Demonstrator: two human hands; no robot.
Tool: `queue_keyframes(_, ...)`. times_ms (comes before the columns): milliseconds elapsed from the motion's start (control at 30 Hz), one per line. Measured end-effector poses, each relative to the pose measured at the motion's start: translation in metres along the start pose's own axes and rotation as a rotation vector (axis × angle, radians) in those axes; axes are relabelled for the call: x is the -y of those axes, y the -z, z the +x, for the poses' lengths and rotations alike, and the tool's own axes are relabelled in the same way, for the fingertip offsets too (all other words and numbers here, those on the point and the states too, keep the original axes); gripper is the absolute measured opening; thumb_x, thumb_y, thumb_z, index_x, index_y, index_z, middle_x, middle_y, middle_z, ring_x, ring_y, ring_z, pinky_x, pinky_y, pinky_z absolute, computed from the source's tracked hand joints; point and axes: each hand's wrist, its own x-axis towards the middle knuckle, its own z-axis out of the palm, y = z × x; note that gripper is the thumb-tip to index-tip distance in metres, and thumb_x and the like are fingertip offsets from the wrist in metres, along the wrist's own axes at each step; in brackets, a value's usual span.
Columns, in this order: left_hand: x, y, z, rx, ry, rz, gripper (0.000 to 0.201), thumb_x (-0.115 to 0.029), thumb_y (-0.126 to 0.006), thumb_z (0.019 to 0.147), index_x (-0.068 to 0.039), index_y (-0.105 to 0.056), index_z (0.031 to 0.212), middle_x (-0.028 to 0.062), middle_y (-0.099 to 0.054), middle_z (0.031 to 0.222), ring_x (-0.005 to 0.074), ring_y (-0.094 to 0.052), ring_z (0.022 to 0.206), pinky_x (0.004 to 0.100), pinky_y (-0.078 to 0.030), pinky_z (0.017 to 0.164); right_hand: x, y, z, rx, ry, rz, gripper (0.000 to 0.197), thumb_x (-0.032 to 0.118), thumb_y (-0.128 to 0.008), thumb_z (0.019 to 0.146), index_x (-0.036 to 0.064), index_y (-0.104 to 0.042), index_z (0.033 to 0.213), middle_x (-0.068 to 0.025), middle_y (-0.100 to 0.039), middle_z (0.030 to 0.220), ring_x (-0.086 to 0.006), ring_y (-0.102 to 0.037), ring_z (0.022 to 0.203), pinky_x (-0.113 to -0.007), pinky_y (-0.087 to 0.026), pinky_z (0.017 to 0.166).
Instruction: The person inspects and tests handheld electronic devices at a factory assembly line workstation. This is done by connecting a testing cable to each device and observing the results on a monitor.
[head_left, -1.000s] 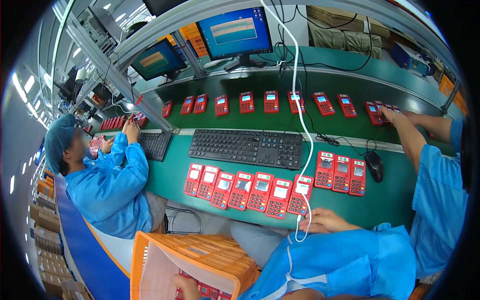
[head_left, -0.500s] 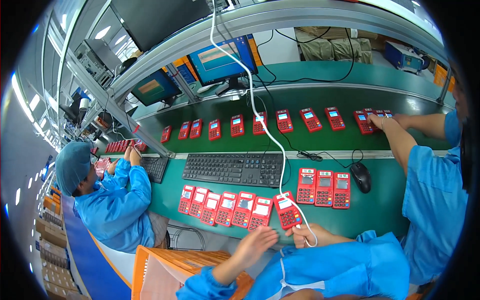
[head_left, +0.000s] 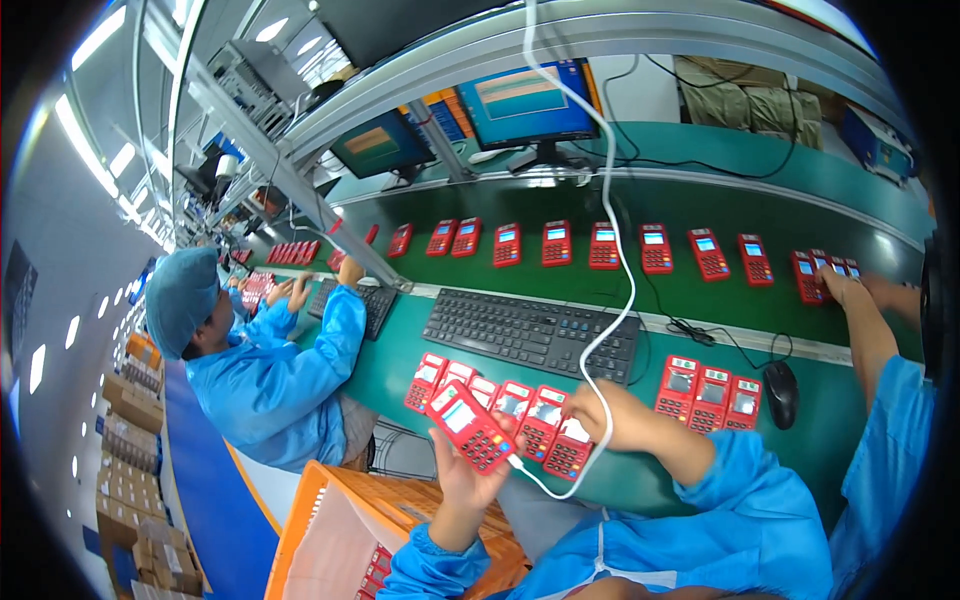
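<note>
My left hand (head_left: 462,490) grips a red card payment terminal (head_left: 468,428) with a lit screen, tilted above a row of similar terminals. A white cable (head_left: 626,270) hangs from above, loops past my right hand and ends at the held terminal's lower edge. My right hand (head_left: 628,418) is closed over the row's right end, at the top of a red terminal (head_left: 568,450). What its fingers hold, if anything, is hidden. Farther right, three more terminals (head_left: 710,398) lie side by side on the green table (head_left: 640,490).
Behind the row lie a black keyboard (head_left: 530,330) and a mouse (head_left: 781,394). Several lit terminals (head_left: 603,246) line the dark green strip. A co-worker's hand (head_left: 840,285) touches some at right; another person (head_left: 270,370) works at left. An orange crate (head_left: 320,500) stands below.
The cabled terminal has gone from the table into my left hand, above the row. My right hand has left the cable's plug and moved up over the row. The whole view has shifted.
</note>
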Motion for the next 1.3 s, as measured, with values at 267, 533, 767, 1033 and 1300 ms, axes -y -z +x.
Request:
queue_keyframes(267,-0.017,0.02,0.001,-0.251,-0.044,-0.168,0.058,-0.051,-0.045,0.089,0.001,-0.05,0.114,0.0164,-0.059,0.104,0.0298,-0.057,0.098,0.0469,-0.045,0.087,-0.044,-0.028,0.135,-0.235,0.124,-0.501,0.025,0.012,-0.055,0.077,0.0134,-0.068,0.098,-0.0078,-0.052,0.091,-0.026,-0.047,0.093,-0.037,-0.037,0.078)
queue_keyframes(533,-0.013,0.026,-0.004,-0.336,0.148,-0.149,0.058,-0.046,-0.045,0.089,0.005,-0.048,0.118,0.0203,-0.056,0.111,0.0317,-0.054,0.103,0.0479,-0.041,0.093,-0.023,-0.048,0.171,-0.156,0.167,-0.581,0.022,0.022,-0.058,0.075,0.0149,-0.072,0.09,-0.007,-0.051,0.098,-0.0252,-0.044,0.101,-0.04,-0.033,0.083)
queue_keyframes(767,-0.01,0.027,0.001,-0.371,0.206,-0.117,0.058,-0.045,-0.046,0.089,0.005,-0.047,0.119,0.0206,-0.056,0.111,0.0311,-0.054,0.103,0.0477,-0.041,0.093,-0.027,-0.037,0.173,-0.085,0.185,-0.613,0.026,0.033,-0.064,0.076,0.0151,-0.07,0.094,-0.0078,-0.05,0.105,-0.026,-0.042,0.103,-0.041,-0.031,0.087)
queue_keyframes(1033,-0.012,0.028,0.003,-0.354,0.185,-0.11,0.058,-0.045,-0.046,0.089,0.004,-0.046,0.119,0.0197,-0.056,0.111,0.0303,-0.054,0.104,0.0466,-0.041,0.093,-0.028,-0.04,0.166,-0.121,0.179,-0.59,0.032,0.029,-0.065,0.076,0.0117,-0.067,0.104,-0.0097,-0.05,0.113,-0.0278,-0.04,0.109,-0.042,-0.028,0.091)
queue_keyframes(1300,-0.011,0.022,0.003,-0.299,0.141,-0.096,0.063,-0.053,-0.042,0.088,0.001,-0.047,0.121,0.0176,-0.056,0.113,0.0298,-0.055,0.104,0.0471,-0.042,0.092,-0.033,-0.041,0.165,-0.132,0.196,-0.576,0.031,0.028,-0.066,0.075,0.0121,-0.068,0.102,-0.0095,-0.05,0.113,-0.0273,-0.04,0.11,-0.042,-0.028,0.092)
